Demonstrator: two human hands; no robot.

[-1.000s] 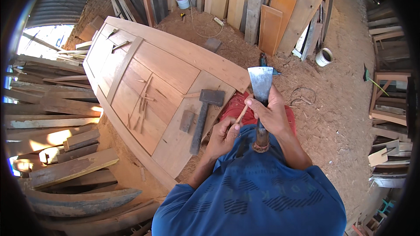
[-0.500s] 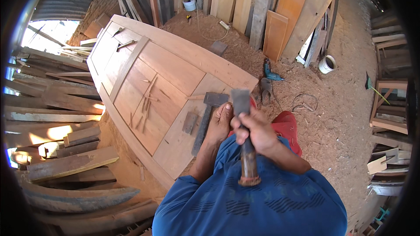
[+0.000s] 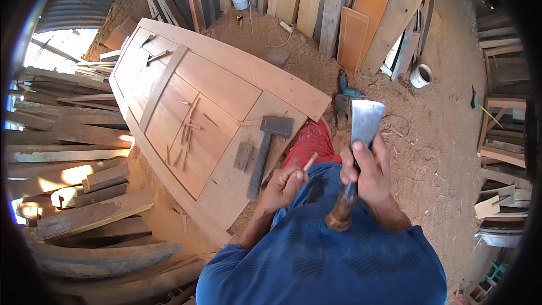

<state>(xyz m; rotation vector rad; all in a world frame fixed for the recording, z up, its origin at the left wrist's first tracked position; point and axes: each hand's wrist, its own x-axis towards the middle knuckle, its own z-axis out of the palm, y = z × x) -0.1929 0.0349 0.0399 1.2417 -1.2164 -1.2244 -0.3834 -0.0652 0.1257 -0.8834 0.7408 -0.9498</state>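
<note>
My right hand (image 3: 372, 176) is wrapped round a wide chisel (image 3: 365, 120), its broad steel blade pointing up and away, its worn wooden handle toward my chest. In my left hand (image 3: 284, 188), thumb and fingers pinch a short, thin wooden peg (image 3: 310, 161) that sticks out to the right, apart from the chisel. Beside my left hand, a dark-headed mallet (image 3: 276, 126) lies on a panelled wooden door (image 3: 220, 87). A small wooden block (image 3: 243, 156) rests next to the mallet handle. Several thin wood sticks (image 3: 186, 127) are scattered over the door's middle panels.
Two dark tools (image 3: 158, 57) lie on the door's far end. Stacked timber (image 3: 84, 149) crowds the left. Planks (image 3: 307, 5) lean at the back. Beyond my right hand are a teal power tool (image 3: 349, 87) and a white bucket (image 3: 420, 76) on the sawdust-covered floor.
The chisel has moved right and away from my left hand, its blade now seen broad side on. My left hand has drawn nearer to me, and the peg now shows in it.
</note>
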